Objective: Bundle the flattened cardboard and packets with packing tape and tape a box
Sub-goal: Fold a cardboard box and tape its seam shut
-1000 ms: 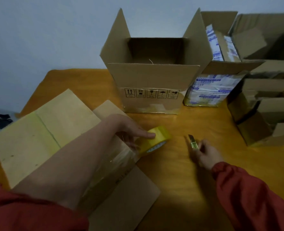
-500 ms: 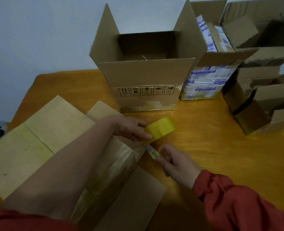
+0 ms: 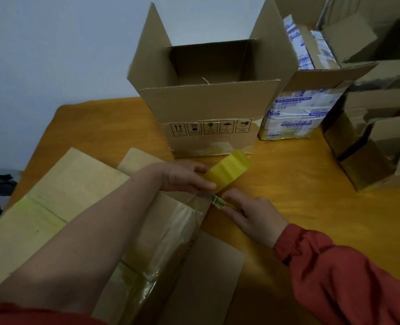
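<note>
our left hand (image 3: pixel 185 177) is pinching the yellow packing tape roll (image 3: pixel 227 171), held just past the far edge of the flattened cardboard (image 3: pixel 77 184), while our right hand (image 3: pixel 253 212) is gripping a small utility knife (image 3: pixel 217 202), its blade meeting the clear strip (image 3: pixel 194 199) running from roll to bundle. if that strip is going slack, we are risking a crooked tear, or the blade slipping toward the left hand nearby. a second ago the knife hand was waiting well apart on the table (image 3: pixel 311 207); now it is working right beside the roll.
</note>
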